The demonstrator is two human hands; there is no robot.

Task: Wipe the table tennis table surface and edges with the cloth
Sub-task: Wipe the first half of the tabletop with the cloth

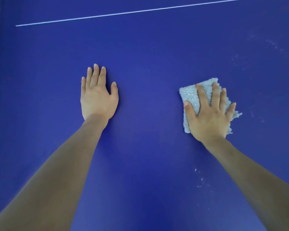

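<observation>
Head camera view, looking down on a dark blue table tennis surface [148,55] crossed by a thin white painted line [140,12] at the far side. The person's right hand [208,117] presses flat on a pale grey fluffy folded cloth [190,95], fingers [203,97] spread and straight, not clenched. The cloth's long axis runs roughly away from the person, along the fingers. The left hand [97,97] rests bare on the surface, fingers released and straight, well apart to the left. Faint white dust specks [272,43] lie right of the cloth, so the right hand is nearer; a rightward sweep seems likeliest.
</observation>
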